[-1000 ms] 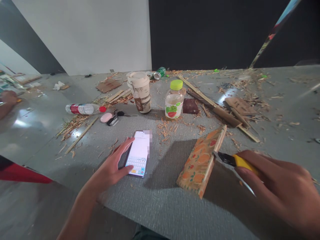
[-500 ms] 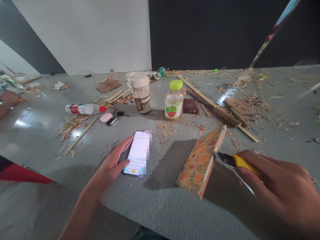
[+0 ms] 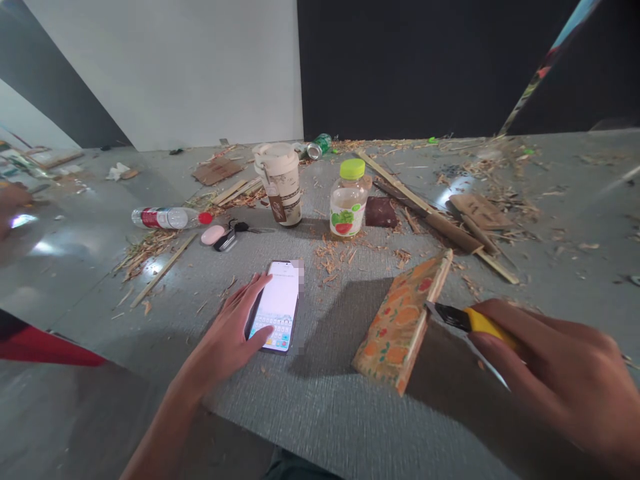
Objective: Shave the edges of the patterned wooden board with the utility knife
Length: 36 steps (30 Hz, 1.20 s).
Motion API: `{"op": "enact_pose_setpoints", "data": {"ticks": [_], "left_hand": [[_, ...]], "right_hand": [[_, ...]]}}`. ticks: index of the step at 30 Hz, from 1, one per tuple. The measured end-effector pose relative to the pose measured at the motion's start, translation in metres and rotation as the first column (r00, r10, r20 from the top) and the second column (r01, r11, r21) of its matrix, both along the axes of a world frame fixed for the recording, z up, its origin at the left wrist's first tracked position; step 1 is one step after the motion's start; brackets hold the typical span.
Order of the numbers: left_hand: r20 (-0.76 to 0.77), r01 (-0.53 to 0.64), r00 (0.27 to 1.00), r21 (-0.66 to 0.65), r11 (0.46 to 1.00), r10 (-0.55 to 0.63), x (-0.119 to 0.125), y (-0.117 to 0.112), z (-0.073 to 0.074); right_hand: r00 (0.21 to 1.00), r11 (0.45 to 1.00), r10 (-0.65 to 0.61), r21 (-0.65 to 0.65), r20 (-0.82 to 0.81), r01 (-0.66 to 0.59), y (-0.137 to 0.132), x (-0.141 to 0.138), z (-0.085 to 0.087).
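A smartphone point(image 3: 278, 300) lies on the grey table point(image 3: 310, 407), its lit screen showing a keyboard. My left hand point(image 3: 233, 330) rests at its left edge with fingers stretched out, the thumb over the keyboard and a fingertip near the upper part of the screen. A utility knife point(image 3: 480, 325) with a yellow and black handle is gripped in my right hand point(image 3: 560, 373). The knife's tip touches the edge of a wooden board point(image 3: 393, 320) patterned with orange and red fruit. The board is tilted, casting a shadow to its left.
Behind stand a paper cup point(image 3: 280, 190) and a jar point(image 3: 349, 207) with a lime-green lid. A plastic bottle point(image 3: 173, 218) lies left, near a pink case point(image 3: 213, 235). Wood strips point(image 3: 430, 213) and shavings are scattered about. Another person's hand point(image 3: 13, 200) shows blurred at far left.
My left hand has shifted slightly right, its thumb moving from the phone's edge onto the on-screen keyboard. My right hand, the knife and the board look nearly unmoved.
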<state>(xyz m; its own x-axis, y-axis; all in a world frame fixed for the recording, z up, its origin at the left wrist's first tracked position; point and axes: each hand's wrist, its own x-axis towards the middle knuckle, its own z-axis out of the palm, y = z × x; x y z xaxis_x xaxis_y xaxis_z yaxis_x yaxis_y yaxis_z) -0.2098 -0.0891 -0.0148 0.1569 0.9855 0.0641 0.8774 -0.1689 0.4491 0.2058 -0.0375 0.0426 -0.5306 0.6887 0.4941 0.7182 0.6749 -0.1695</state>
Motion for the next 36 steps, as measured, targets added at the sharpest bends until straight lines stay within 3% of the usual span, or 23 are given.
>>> {"op": "enact_pose_setpoints", "data": {"ticks": [5,9,19,21,23,28,36], "left_hand": [[0.17,0.021,0.985,-0.035,0.999,-0.014,-0.004,0.0,0.001],[0.356,-0.028,0.932,-0.094,0.995,0.06,-0.003,0.004,0.001],[0.343,-0.103,0.932,-0.072,0.992,0.121,0.003,0.01,0.005],[0.278,-0.132,0.949,-0.073,0.989,0.148,0.005,0.013,0.009],[0.116,-0.139,0.983,-0.034,0.99,0.142,0.011,0.019,0.015],[-0.225,-0.014,0.974,-0.005,1.0,0.012,0.034,0.039,0.029],[-0.265,0.009,0.964,-0.019,1.0,-0.014,0.041,0.044,0.028]], "right_hand": [[1.0,1.0,-0.003,-0.01,-0.001,0.003,0.0,-0.001,-0.001],[1.0,1.0,-0.019,-0.022,0.004,0.02,0.0,-0.001,-0.001],[0.999,1.0,-0.022,-0.021,-0.026,0.022,0.0,-0.001,0.001],[0.999,1.0,-0.017,-0.027,-0.033,0.017,0.001,-0.001,0.001],[0.999,0.999,0.001,-0.037,-0.034,-0.003,0.001,0.0,0.001],[1.0,0.999,-0.005,-0.051,-0.025,0.004,0.001,-0.001,0.001],[1.0,1.0,0.024,-0.013,-0.009,-0.024,0.002,-0.001,0.003]]}}
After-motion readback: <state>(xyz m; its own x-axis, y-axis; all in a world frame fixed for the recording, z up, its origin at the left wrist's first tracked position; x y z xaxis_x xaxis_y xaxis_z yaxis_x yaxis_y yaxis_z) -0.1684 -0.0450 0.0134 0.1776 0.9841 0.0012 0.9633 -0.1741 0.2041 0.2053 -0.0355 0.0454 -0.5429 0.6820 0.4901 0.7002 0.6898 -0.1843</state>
